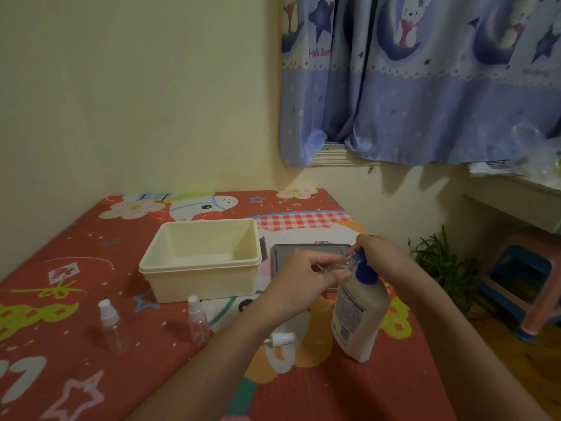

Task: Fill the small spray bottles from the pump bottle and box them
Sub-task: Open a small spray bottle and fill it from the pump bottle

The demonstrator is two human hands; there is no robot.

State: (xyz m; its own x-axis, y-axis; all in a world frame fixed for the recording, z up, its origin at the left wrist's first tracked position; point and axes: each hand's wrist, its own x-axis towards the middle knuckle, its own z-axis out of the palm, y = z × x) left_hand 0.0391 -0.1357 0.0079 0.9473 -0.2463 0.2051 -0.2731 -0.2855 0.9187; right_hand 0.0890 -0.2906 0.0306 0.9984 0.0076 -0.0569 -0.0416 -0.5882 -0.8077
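A white pump bottle (359, 314) with a blue pump head stands tilted at the right of the table. My right hand (381, 253) rests on top of its pump. My left hand (306, 275) holds a small clear spray bottle (346, 264), without its cap, at the pump's spout. Its white spray cap (280, 339) lies on the cloth below my left wrist. Two capped clear spray bottles (110, 325) (197, 319) stand upright at the front left. A cream plastic box (202, 258) sits open behind them.
A grey lid (309, 249) lies flat behind my hands, right of the box. The table has a red patterned cloth (76, 268). To the right are a plant (440, 259), a stool (522, 281) and a white shelf; the table's right edge runs close to the pump bottle.
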